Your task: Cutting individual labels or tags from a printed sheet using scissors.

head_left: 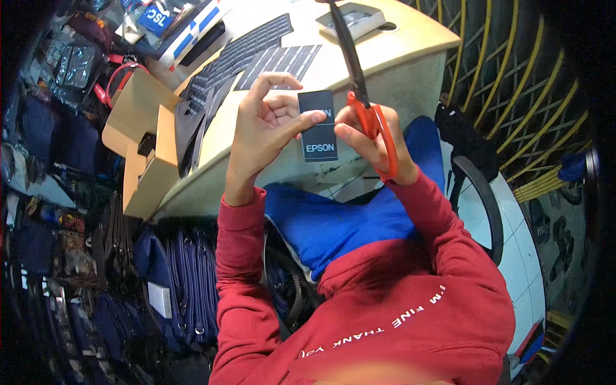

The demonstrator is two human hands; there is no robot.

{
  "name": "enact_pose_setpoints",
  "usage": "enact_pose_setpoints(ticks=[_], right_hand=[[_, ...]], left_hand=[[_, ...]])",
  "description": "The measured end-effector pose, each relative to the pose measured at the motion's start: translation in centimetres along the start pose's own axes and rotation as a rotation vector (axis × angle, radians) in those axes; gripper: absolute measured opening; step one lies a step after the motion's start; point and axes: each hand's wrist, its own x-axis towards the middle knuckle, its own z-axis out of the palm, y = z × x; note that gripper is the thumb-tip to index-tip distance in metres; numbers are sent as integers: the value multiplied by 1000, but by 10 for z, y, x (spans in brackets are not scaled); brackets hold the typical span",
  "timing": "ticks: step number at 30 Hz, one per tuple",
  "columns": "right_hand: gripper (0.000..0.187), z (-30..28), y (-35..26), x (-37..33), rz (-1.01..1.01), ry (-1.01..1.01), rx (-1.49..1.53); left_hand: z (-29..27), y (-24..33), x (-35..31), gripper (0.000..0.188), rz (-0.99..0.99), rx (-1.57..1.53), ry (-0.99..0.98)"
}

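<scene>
Between thumb and fingers, my left hand (273,119) pinches a small strip of dark labels (319,142) with pale printing, two labels long. The strip hangs upright past the table's near edge. My right hand (375,138) is closed round the orange handles of a pair of scissors (353,54), whose long dark blades point away over the table. Its fingertips come close to the strip's right edge; whether they touch it I cannot tell. Beyond my left hand, dark printed label sheets (279,67) lie on the tabletop.
The pale table (410,32) carries a small grey open box (353,22) at its far side. An open cardboard box (151,167) stands at the table's left edge. Navy bags (192,282) are piled at the left. A yellow folding lattice gate (513,83) stands at the right.
</scene>
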Motion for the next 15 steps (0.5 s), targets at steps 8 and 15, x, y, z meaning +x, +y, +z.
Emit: enact_pose_setpoints(ticks=[8,15], right_hand=[[11,46,-6,5,16,-73,100],[57,43,1,-15,96,-332,251]], left_hand=[[-10,7,-61,46,58,6,115],[-33,17,-98,43,108,39,306]])
